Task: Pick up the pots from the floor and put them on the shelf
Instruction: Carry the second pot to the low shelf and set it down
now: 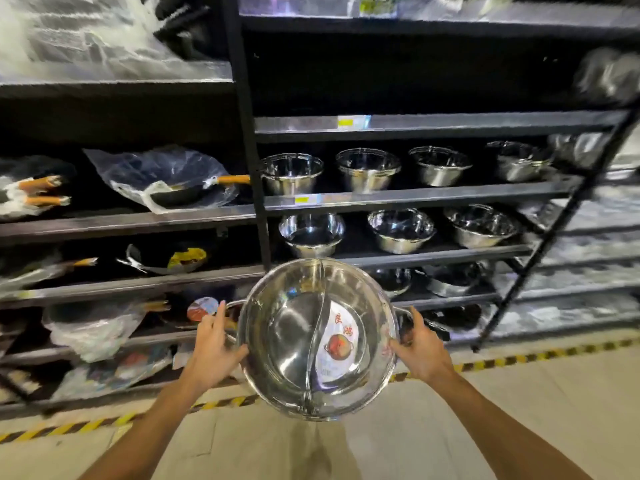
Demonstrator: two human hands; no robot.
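A shiny steel pot with a curved divider and a paper label inside is held in the air in front of the black shelf unit. My left hand grips its left side handle, and my right hand grips the right one. The pot's mouth tilts toward me. Several similar steel pots stand in rows on the shelves behind it, such as one on the upper row and one on the row below.
To the left, another shelf bay holds pans wrapped in plastic with orange handles. A black upright post separates the two bays. Yellow and black hazard tape runs along the tiled floor at the shelf base.
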